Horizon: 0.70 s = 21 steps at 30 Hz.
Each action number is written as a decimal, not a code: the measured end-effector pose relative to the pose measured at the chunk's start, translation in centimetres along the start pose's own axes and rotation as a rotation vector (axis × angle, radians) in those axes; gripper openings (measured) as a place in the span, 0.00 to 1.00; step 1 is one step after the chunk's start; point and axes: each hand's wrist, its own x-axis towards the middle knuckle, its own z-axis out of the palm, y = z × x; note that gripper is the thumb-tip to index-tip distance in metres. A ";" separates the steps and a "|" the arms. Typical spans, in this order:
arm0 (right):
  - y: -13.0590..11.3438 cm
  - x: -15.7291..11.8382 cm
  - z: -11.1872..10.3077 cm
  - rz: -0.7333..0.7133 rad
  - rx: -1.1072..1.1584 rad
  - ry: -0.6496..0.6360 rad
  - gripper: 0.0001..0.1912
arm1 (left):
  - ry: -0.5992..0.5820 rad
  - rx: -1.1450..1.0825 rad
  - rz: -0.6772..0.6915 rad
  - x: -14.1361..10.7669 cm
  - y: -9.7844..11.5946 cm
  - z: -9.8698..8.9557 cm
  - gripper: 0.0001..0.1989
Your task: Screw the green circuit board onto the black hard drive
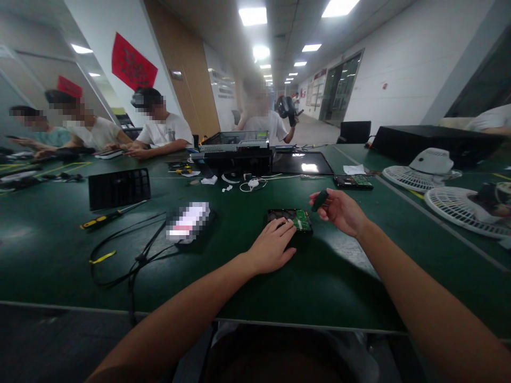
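On the green tabletop lies a hard drive (pixel 302 219), its green circuit board facing up. My left hand (pixel 274 246) rests over the drive's near left side, fingers laid out flat across it and thumb apart on the table. Just to the right and above the table, my right hand (pixel 341 211) is closed on a small tool with a dark green handle (pixel 320 200). The handle tilts down to the left, apart from the drive; its working tip cannot be made out.
Left of the drive are a lit phone (pixel 188 222), black cables (pixel 138 260), a yellow-black screwdriver (pixel 104 218) and a dark screen (pixel 120 189). Behind are another hard drive (pixel 353 182), an opened computer case (pixel 235 142) and a flat panel (pixel 302 163). Fan parts (pixel 415 173) stand right. Several people sit around.
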 end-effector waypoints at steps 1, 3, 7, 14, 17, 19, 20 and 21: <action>0.0 0.0 0.1 -0.001 -0.002 -0.001 0.19 | -0.001 0.001 -0.001 0.0 0.0 0.0 0.32; 0.0 0.0 0.2 -0.004 -0.006 -0.001 0.19 | -0.003 0.002 -0.002 0.0 0.0 0.0 0.32; -0.1 -0.1 0.3 -0.001 -0.004 -0.003 0.21 | -0.013 0.000 -0.007 0.1 0.0 0.0 0.33; 0.0 -0.1 0.3 -0.021 -0.038 -0.002 0.20 | -0.006 -0.013 -0.004 0.0 0.1 -0.2 0.32; 0.2 -0.1 0.4 -0.041 -0.075 0.010 0.19 | 0.000 -0.019 -0.004 0.0 0.1 -0.1 0.31; 0.2 -0.1 0.5 -0.054 -0.089 0.020 0.19 | 0.002 -0.018 -0.006 0.0 0.0 -0.1 0.31; 0.2 -0.1 0.6 -0.059 -0.097 0.027 0.19 | 0.002 -0.016 -0.008 0.0 0.0 -0.1 0.31; 0.2 -0.1 0.6 -0.063 -0.111 0.032 0.19 | 0.002 -0.015 -0.009 0.0 0.0 -0.1 0.31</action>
